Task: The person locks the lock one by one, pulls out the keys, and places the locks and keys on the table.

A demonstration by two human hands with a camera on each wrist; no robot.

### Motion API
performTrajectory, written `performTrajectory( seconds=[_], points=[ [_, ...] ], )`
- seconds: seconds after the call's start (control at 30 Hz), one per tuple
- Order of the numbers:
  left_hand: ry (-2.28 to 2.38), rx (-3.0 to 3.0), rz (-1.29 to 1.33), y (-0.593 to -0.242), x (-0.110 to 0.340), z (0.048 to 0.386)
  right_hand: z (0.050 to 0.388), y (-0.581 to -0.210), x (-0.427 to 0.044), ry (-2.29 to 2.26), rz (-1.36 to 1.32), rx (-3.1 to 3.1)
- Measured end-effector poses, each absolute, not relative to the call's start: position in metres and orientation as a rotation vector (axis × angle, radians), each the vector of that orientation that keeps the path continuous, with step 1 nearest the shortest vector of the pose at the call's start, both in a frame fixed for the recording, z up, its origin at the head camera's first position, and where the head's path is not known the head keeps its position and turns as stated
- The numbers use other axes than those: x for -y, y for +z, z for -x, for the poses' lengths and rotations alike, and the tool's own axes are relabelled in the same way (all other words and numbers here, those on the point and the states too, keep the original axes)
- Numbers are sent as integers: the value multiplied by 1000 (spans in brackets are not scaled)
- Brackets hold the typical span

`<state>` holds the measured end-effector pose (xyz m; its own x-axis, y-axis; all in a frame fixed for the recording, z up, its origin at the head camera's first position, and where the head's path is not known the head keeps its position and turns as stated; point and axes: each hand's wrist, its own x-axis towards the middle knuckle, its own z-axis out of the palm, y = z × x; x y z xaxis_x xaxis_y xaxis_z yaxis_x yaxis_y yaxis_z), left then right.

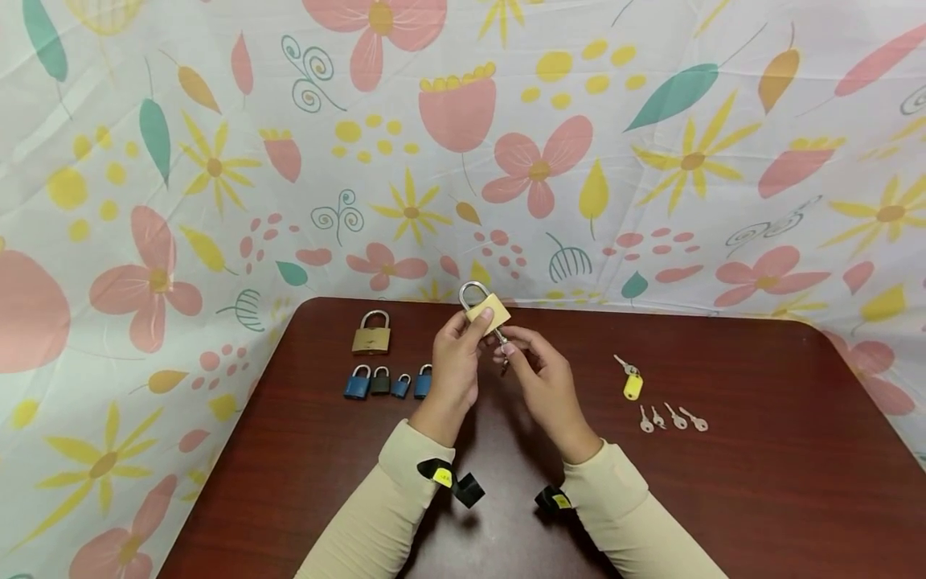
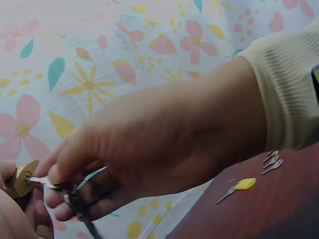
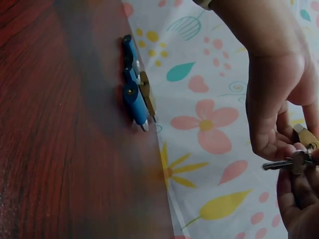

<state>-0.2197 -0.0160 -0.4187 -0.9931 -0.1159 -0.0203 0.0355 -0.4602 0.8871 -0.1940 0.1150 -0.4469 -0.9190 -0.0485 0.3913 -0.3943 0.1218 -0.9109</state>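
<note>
In the head view my left hand (image 1: 454,366) grips a brass padlock (image 1: 496,306), its silver shackle pointing up and away. Below it, my right hand (image 1: 546,390) pinches a silver key (image 2: 39,179) between thumb and fingers. The left wrist view has the key's tip at the keyhole in the padlock's underside; how deep it sits I cannot tell. A second, darker key (image 3: 277,165) dangles from the same bunch by the right fingers. Both hands are raised above the table, and fingers cover part of the lock and keys.
At the left of the brown table (image 1: 796,498) stand a larger brass padlock (image 1: 371,341) and several small blue and black padlocks (image 1: 357,384). To the right lie a key with a yellow tag (image 1: 633,387) and several loose keys (image 1: 678,420). A floral cloth (image 1: 463,201) hangs behind.
</note>
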Motion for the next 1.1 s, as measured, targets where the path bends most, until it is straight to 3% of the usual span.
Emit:
performTrajectory(
  seconds=[0.63, 1.1],
  points=[
    [-2598, 1943, -238, -433, 86, 257, 197, -439, -156, 1995, -358, 2147],
    [-2160, 2657, -298, -465, 135, 288, 199, -443, -211, 1964, -391, 2161]
  ],
)
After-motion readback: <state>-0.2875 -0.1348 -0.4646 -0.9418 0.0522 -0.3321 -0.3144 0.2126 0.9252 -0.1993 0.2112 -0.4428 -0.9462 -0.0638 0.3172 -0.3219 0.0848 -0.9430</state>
